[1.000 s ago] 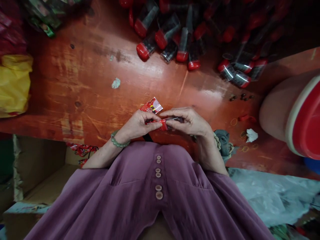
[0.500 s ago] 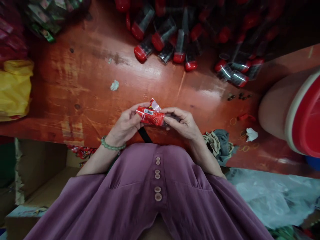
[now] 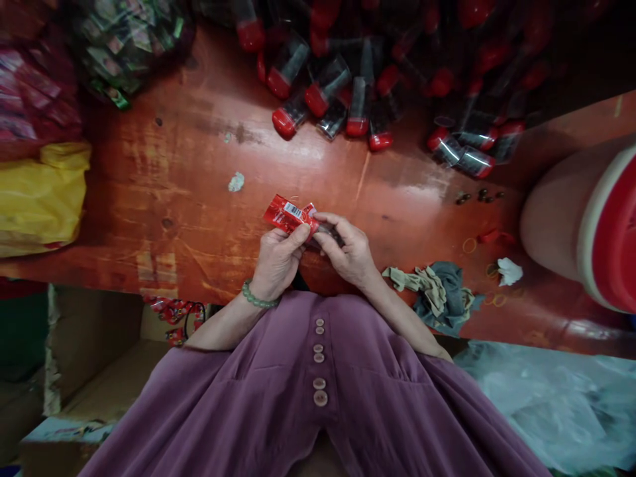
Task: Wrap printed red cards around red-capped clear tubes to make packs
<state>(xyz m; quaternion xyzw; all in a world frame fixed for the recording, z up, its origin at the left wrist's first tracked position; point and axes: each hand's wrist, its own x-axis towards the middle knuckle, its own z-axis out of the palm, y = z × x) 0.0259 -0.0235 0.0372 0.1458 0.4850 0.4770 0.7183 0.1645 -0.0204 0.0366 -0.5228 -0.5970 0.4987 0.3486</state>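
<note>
Just above the table's near edge, my two hands meet over a red printed wrapper (image 3: 288, 213) with a white barcode patch. My left hand (image 3: 279, 260), with a green bead bracelet at the wrist, is closed, its thumb pressed on the wrapper's right part. The wrapper's flat end sticks out up and to the left. My right hand (image 3: 350, 253) pinches a dark, see-through tube (image 3: 328, 232) at the wrapper's right end; fingers hide most of it. Whether the tube sits inside the wrapper, I cannot tell.
Many clear containers with red caps (image 3: 358, 126) are heaped at the back. A lidded bucket (image 3: 556, 212) stands right, near crumpled cloths (image 3: 442, 298) and rubber bands. Bags, one yellow (image 3: 40, 205), lie left. A cardboard box (image 3: 94, 344) is below the table.
My left hand has moved right, from the wrapper's left end to its right part. The wrapper's left end now shows flat and tilts upward. The view has shifted slightly.
</note>
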